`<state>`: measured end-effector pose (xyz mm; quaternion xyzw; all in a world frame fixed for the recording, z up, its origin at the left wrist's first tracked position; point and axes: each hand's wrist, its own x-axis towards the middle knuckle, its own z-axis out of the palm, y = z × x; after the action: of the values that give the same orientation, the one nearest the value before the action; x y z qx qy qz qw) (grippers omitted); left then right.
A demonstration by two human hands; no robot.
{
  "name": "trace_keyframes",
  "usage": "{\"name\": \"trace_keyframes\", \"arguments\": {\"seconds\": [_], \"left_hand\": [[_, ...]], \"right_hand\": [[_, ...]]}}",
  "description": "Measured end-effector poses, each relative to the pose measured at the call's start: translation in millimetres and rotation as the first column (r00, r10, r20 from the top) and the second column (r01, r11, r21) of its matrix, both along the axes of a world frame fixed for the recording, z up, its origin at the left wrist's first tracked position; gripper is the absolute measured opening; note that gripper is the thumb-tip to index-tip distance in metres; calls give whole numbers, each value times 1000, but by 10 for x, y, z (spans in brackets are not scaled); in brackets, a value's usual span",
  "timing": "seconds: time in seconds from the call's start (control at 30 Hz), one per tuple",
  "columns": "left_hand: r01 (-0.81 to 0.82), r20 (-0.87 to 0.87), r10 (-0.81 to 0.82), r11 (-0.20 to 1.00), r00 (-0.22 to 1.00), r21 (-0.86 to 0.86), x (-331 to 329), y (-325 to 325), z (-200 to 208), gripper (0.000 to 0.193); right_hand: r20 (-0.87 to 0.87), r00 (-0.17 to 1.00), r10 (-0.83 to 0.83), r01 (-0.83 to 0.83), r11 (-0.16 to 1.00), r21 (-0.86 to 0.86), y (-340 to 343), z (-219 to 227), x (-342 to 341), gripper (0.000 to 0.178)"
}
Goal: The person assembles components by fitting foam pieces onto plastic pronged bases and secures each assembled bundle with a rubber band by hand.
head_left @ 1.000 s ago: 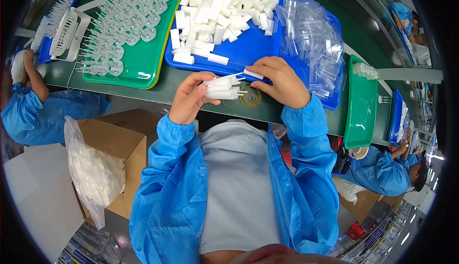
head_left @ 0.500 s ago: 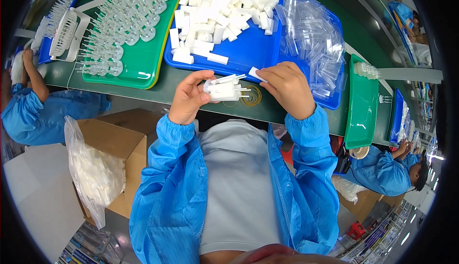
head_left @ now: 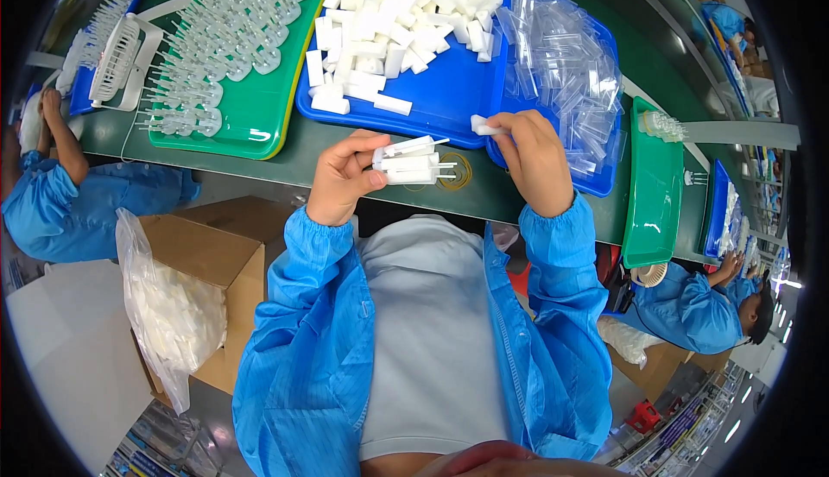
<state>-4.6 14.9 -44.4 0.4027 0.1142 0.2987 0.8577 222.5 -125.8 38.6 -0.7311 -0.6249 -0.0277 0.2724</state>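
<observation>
My left hand (head_left: 344,175) is closed round the base of a pronged plastic piece (head_left: 408,163), whose thin prongs point right and carry white foam blocks. Between thumb and fingertips, my right hand (head_left: 537,156) pinches a single white foam block (head_left: 485,126), held over the front edge of the blue tray (head_left: 423,123). That tray bears a heap of white foam blocks (head_left: 406,11). A gap separates the two hands. Thin yellow rings (head_left: 455,171) lie on the table just behind the left hand's piece.
Clear plastic sleeves (head_left: 566,80) fill another blue tray at the right. More pronged pieces (head_left: 233,24) stand in a green tray (head_left: 250,136) at the left. A narrow green tray (head_left: 649,218) lies farther right. An open carton (head_left: 242,261) with a bag stands beside me; co-workers sit both sides.
My right hand has moved a little to the right, away from the left hand, with the foam block still pinched. The left hand's piece has turned slightly.
</observation>
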Motion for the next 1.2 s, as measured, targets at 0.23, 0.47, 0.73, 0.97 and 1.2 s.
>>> {"name": "trace_keyframes", "arguments": {"seconds": [0.23, 0.47, 0.73, 0.97, 1.2], "left_hand": [[-3, -4, 4, 997, 1000, 83, 14, -26, 59, 45], [-10, 12, 9, 991, 1000, 133, 20, -25, 44, 47], [-6, 8, 5, 986, 1000, 165, 16, -20, 36, 45], [37, -49, -30, 988, 998, 153, 17, -28, 119, 45], [67, -56, -58, 983, 997, 170, 17, -27, 105, 45]], "right_hand": [[162, 975, 150, -163, 984, 73, -18, 237, -84, 26], [267, 953, 143, -170, 982, 80, -35, 272, -173, 34], [357, 929, 96, -139, 986, 97, -1, 273, -205, 36], [369, 906, 206, -251, 965, 77, 39, 259, -299, 37], [292, 899, 325, -358, 931, 68, 111, 194, -322, 34]]}}
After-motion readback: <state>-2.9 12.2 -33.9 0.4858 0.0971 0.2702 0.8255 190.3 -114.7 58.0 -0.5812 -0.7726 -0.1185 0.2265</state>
